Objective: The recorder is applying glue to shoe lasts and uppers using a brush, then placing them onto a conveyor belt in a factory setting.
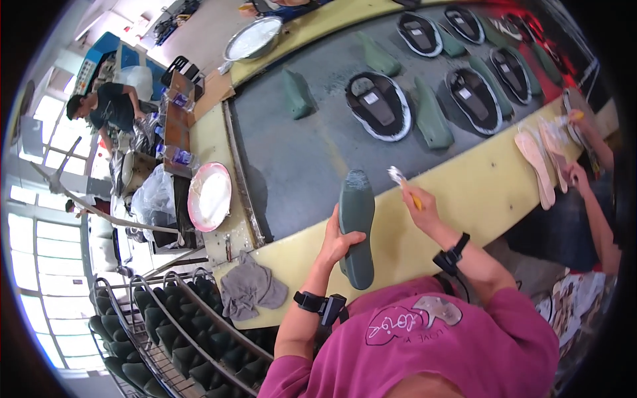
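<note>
My left hand (337, 239) is wrapped round a dark green shoe last (359, 209), held upright with its flat sole face towards me. A whitish wet smear covers the last's far end. Just to the right, my right hand (426, 213) grips a brush (397, 176) with a yellow handle and white-coated bristles. The bristles are apart from the last. Beyond my hands, a black shoe upper with a white rim (378, 106) lies on the grey work surface (292, 172), between loose green lasts (431, 123).
A pink-rimmed basin of white liquid (210, 197) stands left, near a grey rag (251, 286). A rack of dark lasts (179, 325) is at lower left. Another metal bowl (253, 40) sits at the far edge. At right, a co-worker's hands (580, 176) handle pale insoles (535, 166).
</note>
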Available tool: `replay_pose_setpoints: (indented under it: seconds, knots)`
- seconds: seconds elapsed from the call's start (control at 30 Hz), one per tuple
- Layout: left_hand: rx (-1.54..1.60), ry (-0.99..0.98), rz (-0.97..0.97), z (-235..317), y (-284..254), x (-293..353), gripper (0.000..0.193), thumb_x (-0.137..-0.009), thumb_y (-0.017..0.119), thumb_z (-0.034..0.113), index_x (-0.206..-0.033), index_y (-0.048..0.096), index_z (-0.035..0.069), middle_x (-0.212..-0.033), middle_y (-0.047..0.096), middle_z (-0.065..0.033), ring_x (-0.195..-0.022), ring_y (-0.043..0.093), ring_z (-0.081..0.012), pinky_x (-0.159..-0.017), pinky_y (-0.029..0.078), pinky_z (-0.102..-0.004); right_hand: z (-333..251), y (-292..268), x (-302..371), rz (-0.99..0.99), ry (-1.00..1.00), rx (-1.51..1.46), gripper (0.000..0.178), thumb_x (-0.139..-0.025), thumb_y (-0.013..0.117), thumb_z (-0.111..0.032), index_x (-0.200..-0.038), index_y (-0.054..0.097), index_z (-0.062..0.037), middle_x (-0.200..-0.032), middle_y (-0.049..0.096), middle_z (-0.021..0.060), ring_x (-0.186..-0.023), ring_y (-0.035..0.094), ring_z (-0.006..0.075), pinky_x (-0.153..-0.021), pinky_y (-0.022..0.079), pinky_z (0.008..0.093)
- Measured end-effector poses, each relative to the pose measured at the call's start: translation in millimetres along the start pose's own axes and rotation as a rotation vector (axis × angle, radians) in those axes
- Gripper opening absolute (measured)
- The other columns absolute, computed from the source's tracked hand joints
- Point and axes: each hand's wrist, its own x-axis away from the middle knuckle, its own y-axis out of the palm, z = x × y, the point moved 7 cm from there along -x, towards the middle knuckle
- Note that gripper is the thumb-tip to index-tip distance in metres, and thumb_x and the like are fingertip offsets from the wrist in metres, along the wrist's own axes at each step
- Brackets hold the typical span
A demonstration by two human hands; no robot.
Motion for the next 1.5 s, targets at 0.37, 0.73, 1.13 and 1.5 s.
replay_pose_setpoints:
  seconds: [0.37,0.73,1.13,1.5]
  knots:
    - [-0.227,0.021,0.272,-34.7,-95.5,-176.4,0.069,-0.062,0.065,0.008,-0.124,0.039,-0.005,-0.096,0.058,-0.0189,-0.088,0.058,-0.0285,-0.075,0.048,-0.0375,3.7,16.8,34.4,-0.403,-0.301,0.472,0.035,-0.069,0.061,0.001,-0.103,0.054,-0.0053,-0.1,0.053,0.0169,-0.096,0.052,0.0359,-0.082,0.045,0.0425]
    - [-0.861,0.223,0.434,-63.7,-84.3,-203.4,0.071,-0.086,0.053,0.031,-0.137,0.018,-0.004,-0.133,0.033,-0.0244,-0.122,0.035,-0.0382,-0.097,0.027,-0.0505,4.3,15.5,29.8,-0.398,-0.321,0.52,0.035,-0.066,0.059,0.005,-0.1,0.053,-0.0034,-0.104,0.053,0.0191,-0.097,0.053,0.0392,-0.08,0.046,0.0453]
    - [-1.257,0.0,0.8,-79.6,-155.7,77.6,0.053,-0.066,0.067,0.014,-0.117,0.053,0.008,-0.132,0.034,-0.0239,-0.127,0.026,-0.0415,-0.096,0.026,-0.0566,3.7,31.9,35.8,-0.545,-0.515,0.502,0.034,-0.076,0.056,0.0,-0.109,0.051,-0.0028,-0.111,0.05,0.0217,-0.105,0.048,0.0402,-0.087,0.04,0.046]
    - [-1.195,-0.247,1.205,-88.3,-194.4,239.2,0.054,-0.07,0.067,0.02,-0.12,0.051,0.006,-0.136,0.03,-0.0253,-0.128,0.024,-0.041,-0.097,0.025,-0.0516,-30.0,86.7,53.6,-0.845,-0.654,0.108,0.037,-0.074,0.056,0.003,-0.109,0.051,-0.0067,-0.106,0.052,0.0208,-0.1,0.05,0.0397,-0.081,0.044,0.0439]
